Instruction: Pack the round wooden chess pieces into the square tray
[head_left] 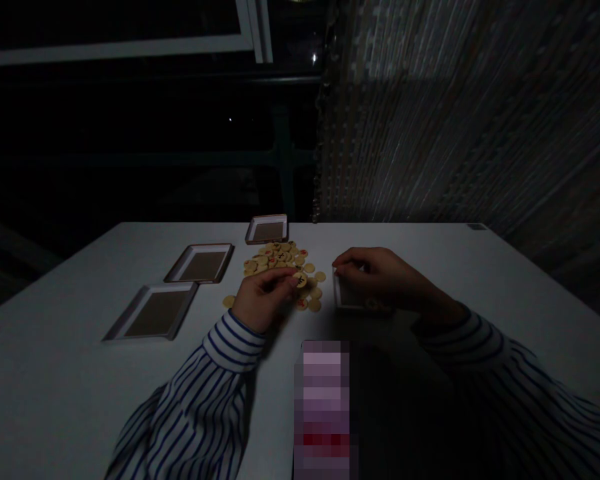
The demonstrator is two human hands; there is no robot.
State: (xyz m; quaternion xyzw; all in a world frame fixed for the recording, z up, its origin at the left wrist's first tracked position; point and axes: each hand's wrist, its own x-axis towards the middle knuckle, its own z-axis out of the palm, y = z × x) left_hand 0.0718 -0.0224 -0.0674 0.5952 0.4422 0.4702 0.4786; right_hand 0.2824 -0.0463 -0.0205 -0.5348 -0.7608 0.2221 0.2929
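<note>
My left hand point(265, 297) pinches a round xiangqi piece point(301, 280) with a dark character between thumb and forefinger. Behind and under it lies a heap of similar pale wooden pieces point(275, 259), some marked red, some black. On the right, my right hand point(373, 270) hovers above a small shallow tray point(353, 309), its thumb and fingers closed together. Whether a piece is between those fingertips I cannot make out. A few discs point(377, 305) show dimly in the tray under the hand, which hides much of it.
Three more shallow trays stand on the white table point(70, 293): a front-left one point(187, 308), a middle-left one point(225, 263) and a back one point(250, 239). A single piece point(229, 302) lies left of my left hand. A pixelated object point(323, 400) is nearest me; a bead curtain point(405, 120) hangs behind.
</note>
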